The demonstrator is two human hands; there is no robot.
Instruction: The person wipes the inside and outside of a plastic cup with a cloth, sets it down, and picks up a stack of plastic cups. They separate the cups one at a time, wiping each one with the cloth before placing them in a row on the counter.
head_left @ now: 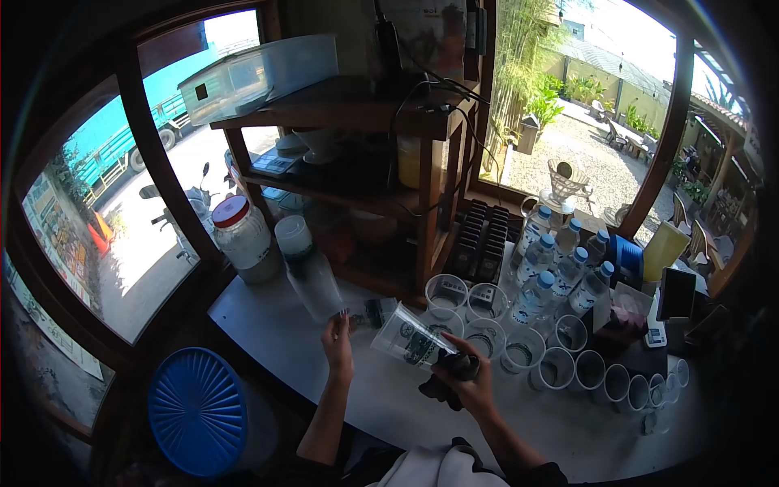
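My right hand (pixel 469 380) is closed round a clear plastic cup (pixel 406 337) with dark printing, tilted on its side, and a black object (pixel 459 365) at its base. My left hand (pixel 338 353) is raised to the left of that cup, fingertips pinched together; what they hold is too small to tell. Just right of these fingertips is a clear piece with dark print (pixel 378 312), partly behind the cup. Beyond my left hand a tall stack of clear cups (pixel 308 272) leans on the white table (pixel 389 414).
Open clear cups (pixel 522 351) stand in rows at the right, before capped water bottles (pixel 533 296). A jar with a red lid (pixel 243 239) is at the left by a wooden shelf (pixel 333 101). A blue-lidded container (pixel 199 410) stands below the table's left edge.
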